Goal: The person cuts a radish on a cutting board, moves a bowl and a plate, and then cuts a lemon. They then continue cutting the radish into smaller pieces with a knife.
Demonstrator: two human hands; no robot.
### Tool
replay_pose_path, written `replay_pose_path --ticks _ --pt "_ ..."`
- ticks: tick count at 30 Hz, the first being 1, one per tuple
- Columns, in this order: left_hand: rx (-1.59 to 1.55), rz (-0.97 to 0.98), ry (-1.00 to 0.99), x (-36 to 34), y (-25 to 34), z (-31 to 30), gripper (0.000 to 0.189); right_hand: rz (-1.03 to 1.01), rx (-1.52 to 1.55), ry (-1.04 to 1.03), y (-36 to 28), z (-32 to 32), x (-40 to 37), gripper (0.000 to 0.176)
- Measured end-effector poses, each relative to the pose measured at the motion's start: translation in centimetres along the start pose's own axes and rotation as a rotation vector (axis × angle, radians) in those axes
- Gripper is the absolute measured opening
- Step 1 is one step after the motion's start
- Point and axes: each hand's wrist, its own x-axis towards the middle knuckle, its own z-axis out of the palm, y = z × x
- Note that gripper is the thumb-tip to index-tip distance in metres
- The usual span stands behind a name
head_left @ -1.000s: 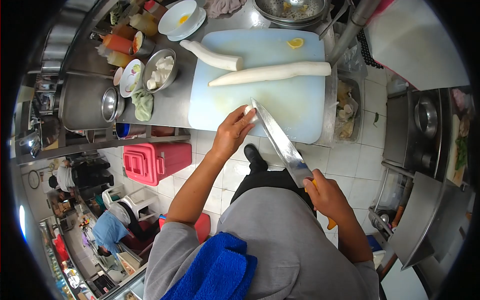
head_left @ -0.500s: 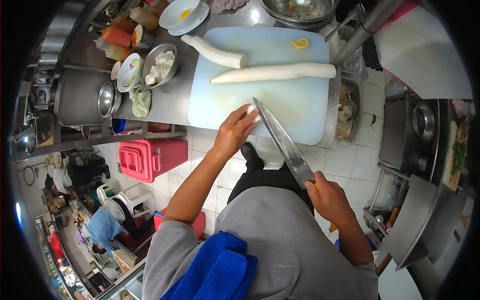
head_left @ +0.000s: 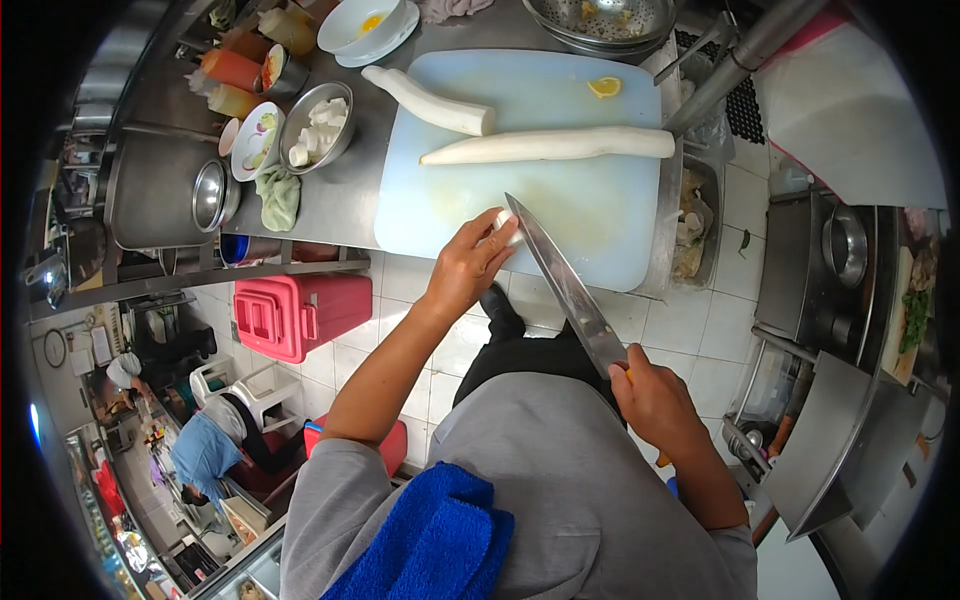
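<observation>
Pale-blue cutting board [head_left: 590, 230], upper centre. Knife [head_left: 562, 273], centre, long axis slanting up-left from right hand [head_left: 652, 398], fingers wrapped round its handle. White piece [head_left: 507, 222], centre, pinched in nearer left hand [head_left: 470, 262], beside knife's tip.

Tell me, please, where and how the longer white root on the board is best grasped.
Probably around the middle of the longer white root, from the near side: it lies crosswise with nothing touching it there, while the shorter root lies beyond its tapered left end.
</observation>
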Motion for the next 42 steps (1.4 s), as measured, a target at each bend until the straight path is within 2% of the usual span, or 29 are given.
replay_pose_path --ticks 3,9,13,15,22,25,30,35,40,42 --pt "0.008 -0.001 0.0 0.0 0.0 0.0 0.047 -0.068 -0.055 0.1 0.3 0.8 0.2 0.023" --pt "0.015 -0.018 -0.019 -0.1 0.1 0.0 0.048 -0.141 -0.042 0.175 0.4 1.7 0.7 0.022" --pt "0.01 -0.022 -0.007 -0.2 0.0 0.2 0.049 -0.135 -0.031 0.173 -0.3 1.6 1.3 0.021" --pt "0.01 -0.023 -0.011 -0.2 0.0 0.1 0.05 -0.044 -0.049 0.051 -0.5 1.5 1.4 0.024" --pt "0.066 0.022 -0.005 0.3 0.1 0.0 0.048 -0.054 -0.021 0.093 -0.2 1.2 1.0 0.025" --pt "0.098 0.043 -0.005 0.2 0.2 -0.3 0.047 -0.168 0.046 0.182 1.5 0.7 0.4 0.024" --pt "0.136 0.05 -0.014 0.4 0.5 -0.3 0.046 -0.03 0.064 -0.014 1.4 -0.7 0.2 0.028" --pt "0.096 -0.028 -0.069 0.3 0.7 -0.5 0.046 -0.054 0.125 -0.004 2.3 -0.2 0.6 0.029" --pt "0.086 -0.019 -0.092 0.7 0.9 -0.8 0.046 -0.078 0.235 -0.013 3.6 0.4 1.3 0.028" --pt "0.086 -0.013 -0.097 0.7 0.9 -0.8 0.045 0.037 0.352 -0.142 2.7 -0.4 1.4 0.028"
